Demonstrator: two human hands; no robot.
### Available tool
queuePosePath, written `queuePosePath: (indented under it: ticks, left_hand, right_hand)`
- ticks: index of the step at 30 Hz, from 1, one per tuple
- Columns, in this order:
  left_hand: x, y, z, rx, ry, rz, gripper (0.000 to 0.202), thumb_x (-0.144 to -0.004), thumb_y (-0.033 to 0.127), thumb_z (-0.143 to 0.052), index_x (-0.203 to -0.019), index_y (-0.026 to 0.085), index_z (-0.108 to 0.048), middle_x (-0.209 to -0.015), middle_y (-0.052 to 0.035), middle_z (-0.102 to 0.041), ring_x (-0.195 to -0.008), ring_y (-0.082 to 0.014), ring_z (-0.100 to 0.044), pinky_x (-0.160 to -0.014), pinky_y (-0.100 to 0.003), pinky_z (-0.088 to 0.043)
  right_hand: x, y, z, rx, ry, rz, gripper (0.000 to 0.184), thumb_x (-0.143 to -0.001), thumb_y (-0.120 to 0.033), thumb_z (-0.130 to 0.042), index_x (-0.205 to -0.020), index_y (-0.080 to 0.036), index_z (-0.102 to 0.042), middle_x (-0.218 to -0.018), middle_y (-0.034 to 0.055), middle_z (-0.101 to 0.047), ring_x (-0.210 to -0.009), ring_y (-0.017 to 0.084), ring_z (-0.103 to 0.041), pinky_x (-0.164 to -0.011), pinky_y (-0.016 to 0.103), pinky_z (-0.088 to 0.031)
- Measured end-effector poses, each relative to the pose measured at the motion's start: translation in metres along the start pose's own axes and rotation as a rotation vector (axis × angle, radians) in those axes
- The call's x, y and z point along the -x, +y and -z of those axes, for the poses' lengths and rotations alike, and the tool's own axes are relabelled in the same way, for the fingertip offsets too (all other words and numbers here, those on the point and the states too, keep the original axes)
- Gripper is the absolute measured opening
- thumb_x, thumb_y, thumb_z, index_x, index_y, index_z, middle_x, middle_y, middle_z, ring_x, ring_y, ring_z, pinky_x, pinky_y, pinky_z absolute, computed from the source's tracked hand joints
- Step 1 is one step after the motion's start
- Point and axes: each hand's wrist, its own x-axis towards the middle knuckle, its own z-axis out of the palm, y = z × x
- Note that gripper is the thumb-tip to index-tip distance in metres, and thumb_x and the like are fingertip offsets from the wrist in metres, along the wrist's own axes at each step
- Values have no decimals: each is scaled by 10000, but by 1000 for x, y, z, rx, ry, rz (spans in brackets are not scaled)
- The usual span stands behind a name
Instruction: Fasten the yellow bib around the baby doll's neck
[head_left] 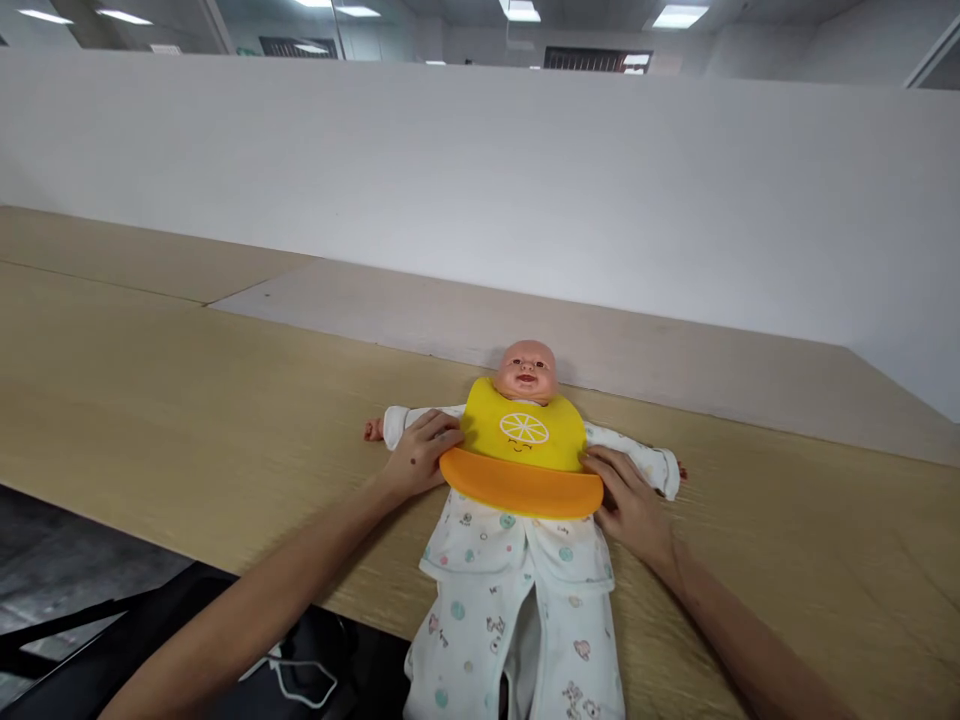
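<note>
A baby doll [526, 372] lies on its back on the wooden table, head toward the wall and arms spread to both sides. Its white printed outfit [480, 545] reaches down past the table's front edge. Over the chest lies a yellow bib [487, 425] with a white citrus slice and smiling face; its orange catch pocket [521, 485] runs along the bottom. My left hand [424, 455] grips the bib's left edge by the pocket, fingers curled. At the opposite edge, my right hand [628, 500] has its fingers closed on the bib's side. Both thumbs are mostly hidden.
A white partition [480, 180] rises behind the wooden table [225, 400], with a pale strip [360, 300] along its foot. Below the front edge at left are a dark chair-like object [172, 610] and a white cable [300, 680].
</note>
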Motion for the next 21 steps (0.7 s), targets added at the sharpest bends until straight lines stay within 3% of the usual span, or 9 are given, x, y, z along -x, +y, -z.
queuePosePath:
  ticks: [6, 11, 15, 21]
  left_hand:
    - [-1, 0, 2, -28, 30, -9, 170, -849, 256, -526, -919, 160, -647, -916, -116, -635, -831, -200, -544, -741, -337, -481]
    - [3, 2, -2, -134, -11, -126, 316, -840, 293, -540, -1128, 182, -605, -1070, -146, -614, -985, -244, -546, -873, -420, -457]
    - [4, 9, -1, -219, -73, -273, 436, -815, 256, -550, -1250, 249, -537, -1229, -148, -551, -1139, -295, -487, -943, -494, -410]
    - [5, 16, 4, -247, -62, -345, 471, -797, 197, -556, -1260, 278, -526, -1247, -134, -547, -1131, -275, -485, -959, -492, -419]
  right_hand:
    - [-1, -2, 0, 19, -17, -2, 631, -683, -72, -469, -1302, -170, -403, -1292, 125, -462, -1211, 239, -449, -993, 437, -458]
    - [1, -2, 5, 38, -75, 31, 770, -634, -89, -479, -1383, -179, -327, -1360, 136, -403, -1261, 279, -412, -1029, 463, -419]
    - [4, -1, 7, 54, -66, 70, 775, -685, -134, -506, -1417, -217, -264, -1376, 132, -390, -1273, 288, -406, -1024, 472, -418]
    - [2, -7, 5, 87, -16, 106, 728, -698, -94, -485, -1396, -153, -289, -1322, 160, -436, -1229, 275, -437, -987, 452, -455]
